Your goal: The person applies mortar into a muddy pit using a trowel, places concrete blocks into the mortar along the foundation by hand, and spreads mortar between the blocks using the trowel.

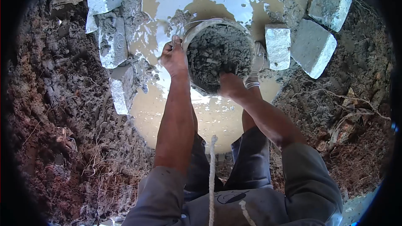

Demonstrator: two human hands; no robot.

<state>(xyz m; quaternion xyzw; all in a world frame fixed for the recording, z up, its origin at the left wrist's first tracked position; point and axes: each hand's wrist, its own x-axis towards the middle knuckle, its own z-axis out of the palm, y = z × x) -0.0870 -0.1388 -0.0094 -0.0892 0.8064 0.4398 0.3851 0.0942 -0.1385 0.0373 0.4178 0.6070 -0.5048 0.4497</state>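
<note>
A round bucket (190,42) full of wet grey mortar or mud (207,52) stands in muddy water between my legs. My left hand (173,56) is closed at the bucket's left edge, thumb and fingers pinched together at the top. Whether it grips the rim or the thin handle there, I cannot tell. My right hand (229,84) reaches over the near right side into the bucket. Its fingers are sunk in the grey mix and hidden, so their pose does not show.
Pale stone blocks line the pit on the left (112,44) and right (314,48); one small block (277,47) is close beside the bucket. Brown water (167,113) covers the floor. Rough earth walls with roots surround it. A white rope (212,171) hangs before my body.
</note>
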